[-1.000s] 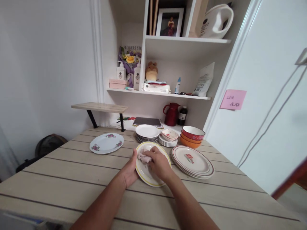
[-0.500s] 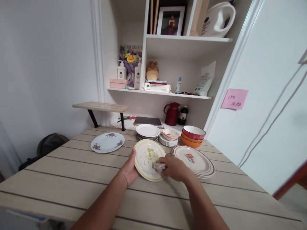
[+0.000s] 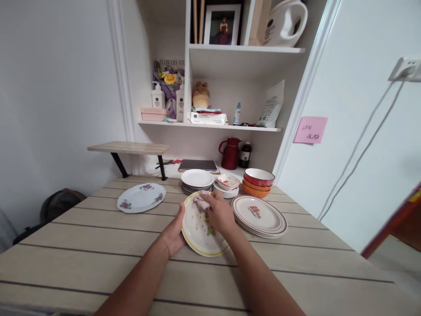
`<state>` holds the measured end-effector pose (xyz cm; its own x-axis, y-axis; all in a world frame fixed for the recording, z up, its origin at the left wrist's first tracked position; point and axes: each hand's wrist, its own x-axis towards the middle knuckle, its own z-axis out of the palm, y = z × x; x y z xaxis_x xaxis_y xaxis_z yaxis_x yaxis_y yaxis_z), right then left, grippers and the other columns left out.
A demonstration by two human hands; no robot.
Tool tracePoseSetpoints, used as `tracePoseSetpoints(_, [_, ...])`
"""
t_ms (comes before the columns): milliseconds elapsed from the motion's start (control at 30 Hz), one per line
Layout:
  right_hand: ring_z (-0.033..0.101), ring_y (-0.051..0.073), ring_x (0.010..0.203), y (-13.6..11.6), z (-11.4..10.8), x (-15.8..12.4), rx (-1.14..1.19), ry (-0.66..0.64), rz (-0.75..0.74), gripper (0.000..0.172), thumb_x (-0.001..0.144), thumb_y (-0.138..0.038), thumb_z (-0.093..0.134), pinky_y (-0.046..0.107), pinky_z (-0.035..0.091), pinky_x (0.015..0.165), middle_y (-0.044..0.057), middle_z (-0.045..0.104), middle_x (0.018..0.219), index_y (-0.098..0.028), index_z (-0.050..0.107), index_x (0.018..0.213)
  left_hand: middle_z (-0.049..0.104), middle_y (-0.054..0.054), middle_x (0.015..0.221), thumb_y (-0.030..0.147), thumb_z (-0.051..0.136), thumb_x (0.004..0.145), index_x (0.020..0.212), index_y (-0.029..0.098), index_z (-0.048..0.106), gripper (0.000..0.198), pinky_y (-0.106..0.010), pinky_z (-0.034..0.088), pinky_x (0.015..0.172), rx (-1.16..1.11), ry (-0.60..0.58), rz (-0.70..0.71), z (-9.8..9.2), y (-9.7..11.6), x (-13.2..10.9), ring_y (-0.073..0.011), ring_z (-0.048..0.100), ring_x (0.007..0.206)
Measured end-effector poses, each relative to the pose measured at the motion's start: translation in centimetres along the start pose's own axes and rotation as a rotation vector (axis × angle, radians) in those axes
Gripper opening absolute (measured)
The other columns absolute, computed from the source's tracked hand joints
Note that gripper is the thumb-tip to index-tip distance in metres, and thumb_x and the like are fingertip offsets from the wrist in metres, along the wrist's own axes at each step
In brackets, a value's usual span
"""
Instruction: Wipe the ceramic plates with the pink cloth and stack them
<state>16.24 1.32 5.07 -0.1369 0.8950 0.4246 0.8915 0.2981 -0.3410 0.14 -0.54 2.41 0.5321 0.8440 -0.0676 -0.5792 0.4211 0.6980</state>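
On the far left of the tabletop (image 3: 85,250) is a little wooden shelf (image 3: 128,148) on black legs. Near it, a white plate with pink flowers (image 3: 141,198) lies flat. Next comes the left hand (image 3: 174,237). It is clamped on the left edge of a plate with a yellow rim (image 3: 197,235), with the thumb up by the rim. That plate is in the near middle and has bits of green and yellow on it. I cannot tell if it touches the tabletop. Just past it, on the far side, is a pile of round plates (image 3: 196,177) with a white one on top. The right hand (image 3: 221,213) is closed on a pale cloth (image 3: 201,201) and pushes it on the far part of the yellow plate. Right of the pile, small dishes (image 3: 228,180) sit on little white plates (image 3: 226,192). Farther right are three stacked bowls (image 3: 257,184), red over orange. Nearer are big plates with red rims (image 3: 268,219), stacked up.
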Motion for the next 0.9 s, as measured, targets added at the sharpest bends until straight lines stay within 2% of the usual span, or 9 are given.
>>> tracePoseSetpoints(133, [0.058,0.018,0.093,1.7,-1.0,-0.1,-0.086,-0.047,0.154,0.037,0.09,-0.033,0.05,0.025,0.036,0.066,0.003,0.053,0.114,-0.041,0.057,0.126,0.061,-0.016,0.132,0.063,0.039,0.086,0.141,0.011,0.045,0.076,-0.04,0.03,0.113,-0.014,-0.027,-0.003,-0.2,0.2,-0.1,-0.0271,0.049,0.13])
tracePoseSetpoints(267, [0.06,0.019,0.086,2.3,-2.0,-1.0,-0.166,-0.221,0.205,0.03,0.086,-0.037,0.052,0.025,0.032,0.061,0.005,0.057,0.106,-0.034,0.062,0.114,0.062,-0.017,0.13,0.067,0.041,0.083,0.142,0.011,0.044,0.08,-0.041,0.027,0.114,-0.031,-0.002,-0.013,-0.9,0.2,0.1,-0.0281,0.047,0.132])
tracePoseSetpoints(400, [0.06,0.02,0.087,1.9,-2.7,-2.0,-0.164,-0.37,0.063,0.029,0.078,-0.026,0.055,0.026,0.032,0.064,0.006,0.063,0.101,-0.027,0.065,0.105,0.063,-0.017,0.129,0.069,0.042,0.082,0.14,0.013,0.046,0.081,-0.042,0.031,0.112,-0.032,0.038,-0.011,-1.2,0.2,0.3,-0.0286,0.05,0.129])
tracePoseSetpoints(500, [0.059,0.019,0.089,1.0,-2.8,-2.6,-0.053,-0.405,-0.111,0.035,0.074,-0.02,0.058,0.026,0.034,0.071,0.004,0.063,0.103,-0.027,0.064,0.107,0.064,-0.016,0.128,0.068,0.042,0.082,0.138,0.014,0.049,0.078,-0.042,0.034,0.11,-0.017,0.03,-0.026,-1.0,0.3,0.1,-0.0287,0.054,0.125])
tracePoseSetpoints(600, [0.057,0.017,0.089,-0.4,-2.2,-2.8,0.063,-0.385,-0.211,0.039,0.074,-0.017,0.057,0.025,0.036,0.075,0.003,0.06,0.104,-0.028,0.064,0.111,0.067,-0.017,0.123,0.066,0.042,0.083,0.137,0.014,0.051,0.075,-0.044,0.037,0.107,0.006,0.013,-0.036,-0.7,0.3,0.1,-0.0295,0.057,0.121])
tracePoseSetpoints(700, [0.056,0.017,0.092,-1.7,-1.2,-2.3,0.114,-0.292,-0.231,0.043,0.078,-0.016,0.055,0.024,0.037,0.076,0.003,0.056,0.105,-0.031,0.063,0.117,0.068,-0.017,0.12,0.063,0.046,0.084,0.136,0.013,0.051,0.072,-0.043,0.039,0.106,0.018,0.011,-0.048,-0.6,0.2,0.2,-0.0293,0.06,0.118])
tracePoseSetpoints(800, [0.056,0.018,0.095,-2.0,-0.4,-1.0,0.069,-0.158,-0.166,0.045,0.083,-0.018,0.053,0.024,0.038,0.076,0.004,0.054,0.11,-0.034,0.059,0.124,0.069,-0.017,0.118,0.061,0.048,0.084,0.136,0.013,0.052,0.071,-0.042,0.039,0.106,0.027,0.038,-0.047,-0.4,0.1,0.2,-0.0287,0.06,0.117])
tracePoseSetpoints(900, [0.057,0.018,0.093,-1.2,-0.3,0.2,-0.016,-0.069,-0.03,0.042,0.088,-0.025,0.052,0.026,0.039,0.074,0.004,0.052,0.115,-0.037,0.055,0.129,0.068,-0.016,0.122,0.062,0.046,0.084,0.136,0.014,0.051,0.071,-0.042,0.037,0.108,0.035,0.042,-0.053,-0.4,0.0,0.2,-0.0285,0.058,0.12])
